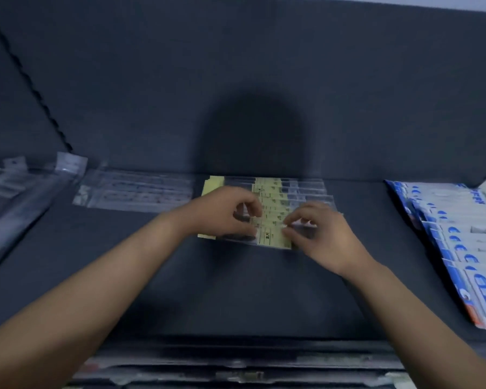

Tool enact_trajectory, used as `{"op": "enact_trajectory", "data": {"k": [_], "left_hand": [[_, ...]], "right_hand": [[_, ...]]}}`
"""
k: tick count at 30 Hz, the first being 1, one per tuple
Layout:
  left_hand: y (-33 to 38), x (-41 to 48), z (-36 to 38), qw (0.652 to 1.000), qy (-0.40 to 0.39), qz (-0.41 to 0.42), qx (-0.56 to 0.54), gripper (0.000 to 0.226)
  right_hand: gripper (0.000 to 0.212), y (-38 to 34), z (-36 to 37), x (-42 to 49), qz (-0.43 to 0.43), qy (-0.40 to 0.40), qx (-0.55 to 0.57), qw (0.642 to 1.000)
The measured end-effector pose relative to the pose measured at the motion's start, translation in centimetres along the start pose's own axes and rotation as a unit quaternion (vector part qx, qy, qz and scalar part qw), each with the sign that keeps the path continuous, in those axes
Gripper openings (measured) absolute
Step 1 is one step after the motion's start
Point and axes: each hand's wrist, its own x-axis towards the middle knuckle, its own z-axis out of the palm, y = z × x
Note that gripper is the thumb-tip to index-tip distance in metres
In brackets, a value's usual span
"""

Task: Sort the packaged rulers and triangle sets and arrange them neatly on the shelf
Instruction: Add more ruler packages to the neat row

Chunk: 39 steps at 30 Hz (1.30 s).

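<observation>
A row of overlapping clear ruler packs with yellow labels (272, 192) lies in the middle of the dark shelf (236, 290). My left hand (222, 213) has its fingers curled on the left part of the front packs. My right hand (317, 231) pinches the front pack near its yellow label. Parts of the packs are hidden under both hands.
Clear ruler packs (135, 190) lie to the left, and more clear packs (14, 192) sit at the far left. A fanned stack of blue and white packs (458, 242) fills the right side. Dark packages (236, 369) lie along the shelf's near edge.
</observation>
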Motion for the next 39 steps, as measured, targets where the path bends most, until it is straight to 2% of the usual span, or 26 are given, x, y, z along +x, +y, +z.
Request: {"op": "enact_trajectory", "data": {"k": [3, 7, 12, 16, 19, 28, 36, 39], "left_hand": [[0.5, -2.6, -0.3, 0.996, 0.076, -0.017, 0.05, 0.026], [0.9, -7.5, -2.0, 0.979, 0.124, -0.056, 0.152, 0.037], [-0.5, -16.0, -5.6, 0.922, 0.147, -0.145, 0.326, 0.058], [-4.0, -24.3, -8.4, 0.88, 0.162, -0.214, 0.391, 0.067], [-7.5, -30.4, -10.7, 0.866, 0.164, -0.245, 0.405, 0.068], [-19.2, -44.7, -17.2, 0.853, 0.134, -0.305, 0.401, 0.073], [-28.4, -45.2, -21.9, 0.851, 0.139, -0.342, 0.374, 0.058], [-31.3, -43.5, -23.6, 0.862, 0.127, -0.338, 0.356, 0.054]], "right_hand": [[0.012, -1.2, 0.2, 0.8, -0.056, 0.008, -0.04, 0.998], [0.021, -4.9, 1.8, 2.1, -0.108, 0.0, -0.051, 0.993], [0.031, -12.1, 5.5, 3.0, -0.152, -0.02, -0.059, 0.986], [0.037, -19.8, 10.3, 3.2, -0.184, -0.022, -0.069, 0.98], [0.04, -25.9, 14.6, 3.2, -0.19, -0.019, -0.062, 0.98], [0.047, -41.1, 26.2, 4.3, -0.161, -0.059, -0.08, 0.982], [0.045, -46.2, 31.5, 10.6, -0.157, -0.084, -0.107, 0.978], [0.042, -46.7, 33.4, 13.7, -0.156, -0.089, -0.107, 0.978]]}}
